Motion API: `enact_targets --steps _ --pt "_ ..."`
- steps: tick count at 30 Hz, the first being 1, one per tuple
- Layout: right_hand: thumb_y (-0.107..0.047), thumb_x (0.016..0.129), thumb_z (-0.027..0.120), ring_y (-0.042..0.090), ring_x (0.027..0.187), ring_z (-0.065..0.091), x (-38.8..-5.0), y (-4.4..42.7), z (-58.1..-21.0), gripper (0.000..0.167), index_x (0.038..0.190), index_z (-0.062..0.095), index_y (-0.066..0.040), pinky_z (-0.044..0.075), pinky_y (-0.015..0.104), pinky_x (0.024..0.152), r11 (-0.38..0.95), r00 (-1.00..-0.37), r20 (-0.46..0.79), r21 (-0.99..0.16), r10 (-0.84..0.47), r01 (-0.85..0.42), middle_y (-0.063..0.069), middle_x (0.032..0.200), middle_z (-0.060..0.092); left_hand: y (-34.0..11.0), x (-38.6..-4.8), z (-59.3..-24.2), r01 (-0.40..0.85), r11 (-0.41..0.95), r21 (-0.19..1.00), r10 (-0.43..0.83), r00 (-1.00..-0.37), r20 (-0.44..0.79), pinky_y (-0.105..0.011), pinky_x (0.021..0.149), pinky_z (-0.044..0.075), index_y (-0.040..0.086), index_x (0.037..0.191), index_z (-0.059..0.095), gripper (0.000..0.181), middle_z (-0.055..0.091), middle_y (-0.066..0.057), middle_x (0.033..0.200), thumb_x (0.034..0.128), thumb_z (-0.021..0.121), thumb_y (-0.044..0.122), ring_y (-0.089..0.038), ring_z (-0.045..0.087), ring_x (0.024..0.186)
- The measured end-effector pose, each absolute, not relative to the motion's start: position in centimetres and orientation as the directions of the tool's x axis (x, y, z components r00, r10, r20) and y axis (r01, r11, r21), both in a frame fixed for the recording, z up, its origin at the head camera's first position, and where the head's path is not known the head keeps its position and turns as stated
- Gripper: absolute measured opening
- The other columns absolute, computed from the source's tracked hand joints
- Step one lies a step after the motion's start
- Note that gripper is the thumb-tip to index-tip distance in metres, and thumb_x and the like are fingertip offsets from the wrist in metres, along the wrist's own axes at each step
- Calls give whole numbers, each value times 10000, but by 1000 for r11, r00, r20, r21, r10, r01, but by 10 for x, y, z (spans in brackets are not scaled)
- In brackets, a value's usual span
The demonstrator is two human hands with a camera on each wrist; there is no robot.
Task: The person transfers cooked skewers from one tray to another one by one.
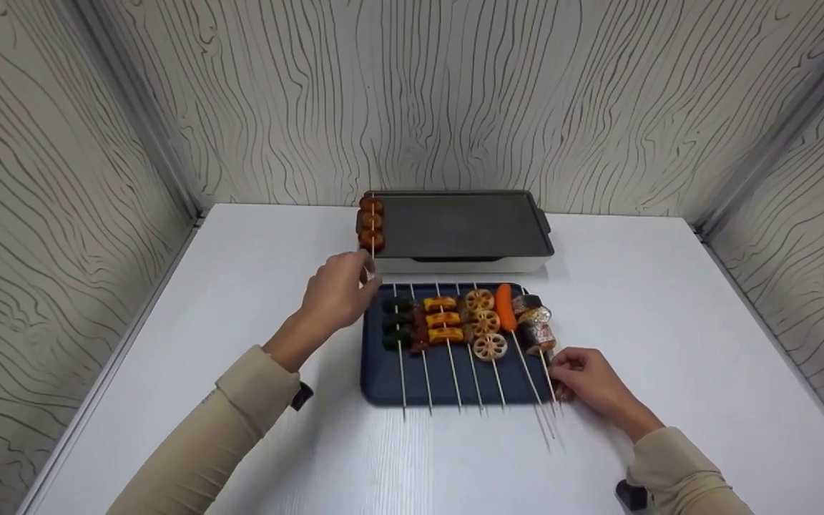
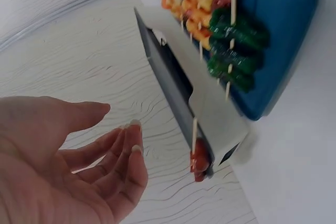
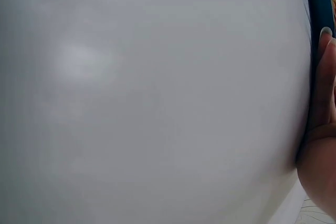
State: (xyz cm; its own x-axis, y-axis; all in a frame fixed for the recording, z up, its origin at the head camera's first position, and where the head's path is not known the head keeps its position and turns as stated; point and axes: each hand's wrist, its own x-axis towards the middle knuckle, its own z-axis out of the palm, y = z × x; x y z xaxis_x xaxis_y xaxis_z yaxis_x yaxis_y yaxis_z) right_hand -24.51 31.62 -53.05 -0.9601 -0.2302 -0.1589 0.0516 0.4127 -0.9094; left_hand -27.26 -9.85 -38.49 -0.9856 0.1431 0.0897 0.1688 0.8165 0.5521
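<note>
My left hand (image 1: 339, 290) is by the griddle's near left corner, its fingers bent loosely and its thumb apart from them in the left wrist view. Close by, a skewer of round brown pieces (image 1: 372, 222) lies on the left end of the dark griddle (image 1: 455, 222); the left wrist view shows a gap between it and the hand. My right hand (image 1: 589, 379) touches the right edge of the blue tray (image 1: 378, 383), beside the stick of a fish-piece skewer (image 1: 537, 332). Whether its fingers pinch the tray or the stick is hidden.
Across the tray lie skewers of green pieces (image 1: 397, 322), dark red pieces (image 1: 419, 329), yellow pieces (image 1: 443, 320), lotus slices (image 1: 485, 324) and an orange sausage (image 1: 504, 307). Their sticks overhang the near edge. Patterned panels (image 1: 412, 93) enclose the white table (image 1: 262, 236) behind and at the sides.
</note>
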Motion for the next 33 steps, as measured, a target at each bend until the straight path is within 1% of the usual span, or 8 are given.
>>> enact_targets --steps 2,5,9,14,19,22,26,33 --pt "-26 957 628 121 590 619 -245 316 -531 149 1005 649 114 551 276 570 410 -960 -159 -910 -230 52 50 752 632 -100 -283 -382 171 818 549 131 -985 112 -411 691 545 21 1153 681 215 680 -99 1009 994 666 165 -239 646 842" --pt "-23 957 622 117 592 621 -245 319 -530 153 1002 646 121 553 272 571 409 -959 -163 -911 -233 55 55 757 637 -100 -305 -386 160 821 548 102 -986 134 -410 668 527 -9 1078 672 162 670 -138 990 997 647 129 -262 645 821" --pt "-26 954 621 112 587 622 -243 320 -529 149 987 650 116 553 267 568 413 -960 -168 -909 -226 62 64 746 644 -99 -335 -402 122 822 556 59 -990 131 -359 569 433 -10 897 628 154 599 -140 815 1008 595 91 -225 542 657" --pt "-26 957 619 117 586 618 -243 317 -529 145 994 657 108 548 268 563 408 -962 -168 -911 -218 67 51 747 641 -100 -360 -421 38 794 607 18 -999 40 -325 529 375 39 770 548 254 470 -55 674 1014 580 104 -179 452 578" --pt "-29 959 616 117 578 616 -244 317 -529 165 1014 657 121 544 267 553 389 -958 -173 -918 -228 74 44 749 640 -100 -371 -435 -59 737 673 -28 -998 -56 -280 499 377 75 686 535 339 527 -29 641 1011 611 131 -147 487 551" --pt "-23 962 609 115 577 611 -244 316 -531 170 1018 652 131 539 263 550 380 -958 -168 -922 -232 70 48 751 634 -100 -373 -440 -42 717 696 -23 -999 -36 -254 474 384 45 661 620 342 622 -38 640 998 612 102 -124 521 520" --pt "-29 968 614 112 579 606 -244 316 -531 173 1021 651 132 536 261 550 370 -959 -168 -926 -230 73 50 751 631 -101 -373 -441 -12 667 745 -3 -1000 -14 -227 466 414 -52 734 736 294 694 -65 644 974 594 44 -96 563 485" --pt "-31 963 626 106 583 605 -244 317 -531 168 1013 659 126 540 259 557 371 -960 -154 -927 -235 58 53 751 633 -103 -366 -439 86 621 779 86 -995 42 -227 480 451 -77 804 737 268 687 -59 655 986 574 33 -89 595 499"
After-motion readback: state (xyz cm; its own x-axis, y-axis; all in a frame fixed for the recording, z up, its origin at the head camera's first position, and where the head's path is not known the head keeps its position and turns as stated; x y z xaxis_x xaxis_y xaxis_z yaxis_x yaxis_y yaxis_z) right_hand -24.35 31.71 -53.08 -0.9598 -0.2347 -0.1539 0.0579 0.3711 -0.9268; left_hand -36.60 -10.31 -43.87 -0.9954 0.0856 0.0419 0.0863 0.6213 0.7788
